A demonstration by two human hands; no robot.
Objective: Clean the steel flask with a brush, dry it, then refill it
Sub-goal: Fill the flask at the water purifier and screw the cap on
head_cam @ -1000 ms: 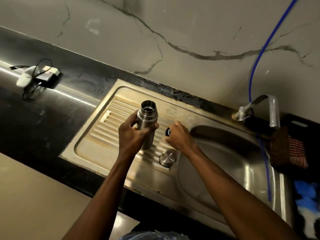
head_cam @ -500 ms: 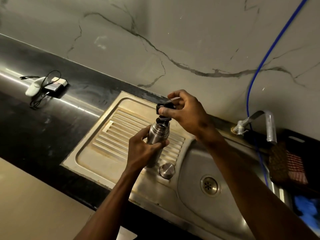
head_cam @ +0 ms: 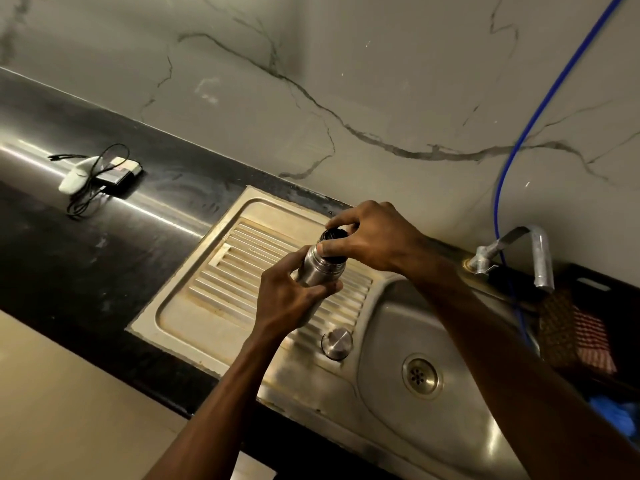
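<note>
Upright over the ribbed drainboard (head_cam: 214, 271), the steel flask (head_cam: 313, 271) is gripped by the left hand (head_cam: 291, 299); the right hand's (head_cam: 377, 237) fingers (head_cam: 341, 221) pinch the black stopper (head_cam: 334, 234) at its mouth. Its steel cap (head_cam: 337, 342) lies beside the sink (head_cam: 460, 393).

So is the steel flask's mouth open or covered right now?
Covered: the black stopper sits in the steel flask mouth, pinched by the right hand. Whether it is screwed tight, cannot tell.

home kitchen, steel sink (head_cam: 388, 407) w/ ribbed drainboard (head_cam: 214, 289), tap (head_cam: 533, 251), black counter (head_cam: 69, 258), marble-look wall (head_cam: 346, 81)
</note>
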